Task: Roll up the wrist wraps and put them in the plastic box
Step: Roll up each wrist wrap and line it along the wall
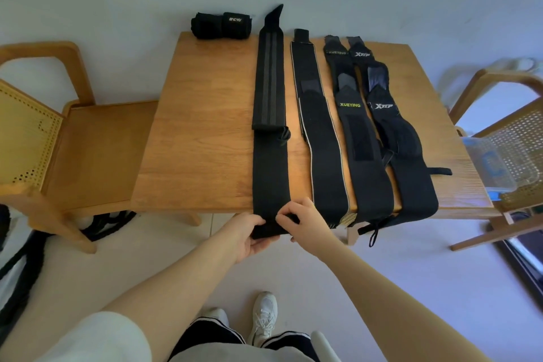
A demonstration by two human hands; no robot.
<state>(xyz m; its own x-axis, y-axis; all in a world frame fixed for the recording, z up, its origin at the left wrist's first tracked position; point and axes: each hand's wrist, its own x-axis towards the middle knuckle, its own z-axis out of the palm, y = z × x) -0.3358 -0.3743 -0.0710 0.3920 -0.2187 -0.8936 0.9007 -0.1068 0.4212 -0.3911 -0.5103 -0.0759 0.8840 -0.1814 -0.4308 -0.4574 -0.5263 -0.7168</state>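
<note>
Both hands pinch the near end of the leftmost wrap (pixel 270 114), where it hangs over the table's near edge: the left hand (pixel 245 233) holds it from below with the thumb on top, and the right hand (pixel 302 222) nips the same end with curled fingertips. No turn of cloth shows yet, so this roll seems only to be starting.

Three more wraps lie flat to its right, running from the far edge to the near edge: one with pale trim (pixel 318 132), one lettered in yellow (pixel 357 138) and one lettered in white (pixel 402 156). A rolled bundle (pixel 221 25) sits at the far left corner, not yet packed. The plastic box (pixel 496 160) stands off the table's right edge on a cane chair (pixel 517 138); I cannot tell what it holds. So most of the work looks left to do.

The table (pixel 199 126) is bare wood, with another chair (pixel 58 126) on its left, against a pale wall over a light floor.
</note>
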